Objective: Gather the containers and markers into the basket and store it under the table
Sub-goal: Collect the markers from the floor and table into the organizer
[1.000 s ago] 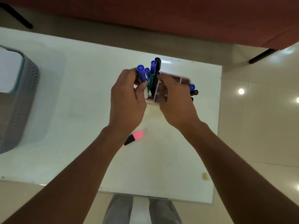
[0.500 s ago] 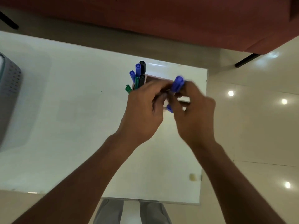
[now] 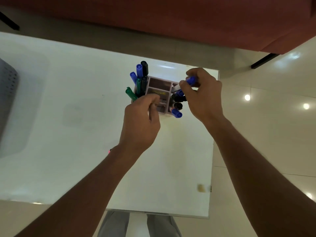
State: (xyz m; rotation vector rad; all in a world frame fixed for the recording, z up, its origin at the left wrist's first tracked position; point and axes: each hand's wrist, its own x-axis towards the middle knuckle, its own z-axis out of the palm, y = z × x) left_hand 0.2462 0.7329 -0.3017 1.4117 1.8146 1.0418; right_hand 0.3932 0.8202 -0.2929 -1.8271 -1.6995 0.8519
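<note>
A lilac compartment organiser (image 3: 160,85) stands on the white table (image 3: 68,142) near its far right corner. Blue, black and green markers (image 3: 139,79) stick up from its left slot. More black and blue markers (image 3: 177,106) lean out of its right slot. My right hand (image 3: 203,96) pinches a blue-capped marker (image 3: 191,80) just above that right slot. My left hand (image 3: 142,117) curls its fingers on the organiser's near left rim. A sliver of a pink highlighter (image 3: 109,151) shows beside my left wrist; the forearm hides the rest. The grey perforated basket (image 3: 7,93) sits at the table's left edge.
A dark red sofa (image 3: 188,19) runs along the far side, with black legs on the glossy tiled floor (image 3: 265,125) to the right. A small tan smudge (image 3: 201,188) lies near the table's right edge. My legs stand against the near edge.
My right hand has carried a blue marker from the left bunch over to the organiser's right slot. My left hand let go of the bunch and dropped to the near rim.
</note>
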